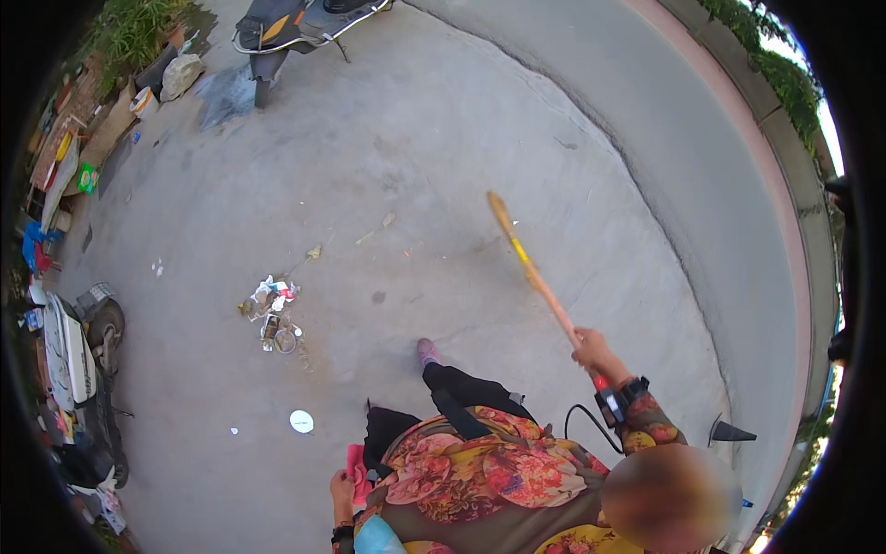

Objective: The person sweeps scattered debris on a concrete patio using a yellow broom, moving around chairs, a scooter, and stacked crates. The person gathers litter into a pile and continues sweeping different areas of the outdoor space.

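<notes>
My right hand [594, 350] is closed around the pale red handle of a broom [547, 294], whose tan bristle head points up and left, away from me. At the lower left of my body, my left hand [341, 488] grips a pink cloth-like item [358, 474]; its exact kind is unclear. A small heap of litter [273, 305], with wrappers, paper and a clear round container [285, 340], lies on the concrete ahead to the left. Between that heap and my left hand is a white round disc [302, 422]. Dry leaves and small scraps are scattered about.
A scooter [297, 31] stands at the top, and a white one [76, 360] at the left edge. A rock [182, 75], a white bucket [144, 102] and plants line the upper left. The pavement's curved edge meets the road on the right, near a dark cone [732, 432].
</notes>
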`<state>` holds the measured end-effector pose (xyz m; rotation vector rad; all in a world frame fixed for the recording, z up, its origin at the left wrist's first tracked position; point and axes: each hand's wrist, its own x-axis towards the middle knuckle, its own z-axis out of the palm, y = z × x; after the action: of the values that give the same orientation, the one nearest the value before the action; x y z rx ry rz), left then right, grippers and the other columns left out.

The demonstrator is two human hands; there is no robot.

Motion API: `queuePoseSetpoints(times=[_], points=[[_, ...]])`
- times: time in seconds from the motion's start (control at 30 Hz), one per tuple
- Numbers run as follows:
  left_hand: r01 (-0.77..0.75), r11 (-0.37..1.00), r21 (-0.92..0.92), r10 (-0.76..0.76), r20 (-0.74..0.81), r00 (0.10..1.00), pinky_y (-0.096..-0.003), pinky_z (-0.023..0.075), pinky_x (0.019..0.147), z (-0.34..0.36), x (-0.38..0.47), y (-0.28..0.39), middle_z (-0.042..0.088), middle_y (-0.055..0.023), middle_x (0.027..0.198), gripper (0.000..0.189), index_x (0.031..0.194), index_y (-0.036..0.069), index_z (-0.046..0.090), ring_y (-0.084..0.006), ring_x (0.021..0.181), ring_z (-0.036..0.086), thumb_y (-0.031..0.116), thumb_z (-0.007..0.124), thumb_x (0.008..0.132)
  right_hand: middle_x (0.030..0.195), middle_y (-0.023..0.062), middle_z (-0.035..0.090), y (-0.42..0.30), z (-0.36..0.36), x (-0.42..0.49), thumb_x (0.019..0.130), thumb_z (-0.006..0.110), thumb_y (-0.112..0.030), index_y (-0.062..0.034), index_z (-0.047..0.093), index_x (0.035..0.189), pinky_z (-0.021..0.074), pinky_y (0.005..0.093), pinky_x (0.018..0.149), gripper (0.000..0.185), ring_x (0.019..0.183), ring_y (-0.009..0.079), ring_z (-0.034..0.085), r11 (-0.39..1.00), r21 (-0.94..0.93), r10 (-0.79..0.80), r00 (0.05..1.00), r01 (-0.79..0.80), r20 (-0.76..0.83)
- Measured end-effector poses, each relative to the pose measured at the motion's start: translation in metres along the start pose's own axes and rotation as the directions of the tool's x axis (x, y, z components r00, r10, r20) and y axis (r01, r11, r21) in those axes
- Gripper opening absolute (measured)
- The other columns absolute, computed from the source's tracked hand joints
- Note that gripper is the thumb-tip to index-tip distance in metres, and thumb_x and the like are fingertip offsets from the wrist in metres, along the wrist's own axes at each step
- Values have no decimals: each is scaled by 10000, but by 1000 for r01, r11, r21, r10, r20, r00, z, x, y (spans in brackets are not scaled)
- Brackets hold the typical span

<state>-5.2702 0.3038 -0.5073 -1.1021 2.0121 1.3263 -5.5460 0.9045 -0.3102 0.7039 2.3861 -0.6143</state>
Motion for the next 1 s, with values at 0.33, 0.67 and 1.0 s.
queuePoseSetpoints(times=[0.33, 0.67, 1.0], points=[[-36, 970, 240, 31, 25, 999, -278, 450, 622, -25, -63, 78, 601, -64, 733, 199, 894, 1, 608, -139, 676, 551, 37, 513, 723, 755, 185, 626, 11, 30, 158, 525, 650, -124, -9, 615, 722, 500, 378, 662, 231, 741, 328, 625, 995, 29, 91, 996, -91, -17], [89, 957, 277, -96, 12, 995, -306, 456, 649, 3, -38, 103, 608, -100, 722, 185, 868, 38, 623, -171, 687, 566, 99, 539, 714, 662, 112, 627, -194, 134, 71, 577, 646, -79, -47, 584, 864, 498, 341, 521, 296, 511, 220, 608, 903, 167, -429, 852, 396, 300], [151, 988, 14, -148, -127, 981, -332, 460, 732, -12, -7, 49, 630, -132, 842, 241, 921, 85, 629, -245, 820, 599, 172, 553, 711, 941, 181, 604, -228, 83, 47, 548, 640, -80, -99, 488, 1192, 473, 356, 752, 662, 856, 317, 596, 735, 46, -651, 686, 676, 323]])
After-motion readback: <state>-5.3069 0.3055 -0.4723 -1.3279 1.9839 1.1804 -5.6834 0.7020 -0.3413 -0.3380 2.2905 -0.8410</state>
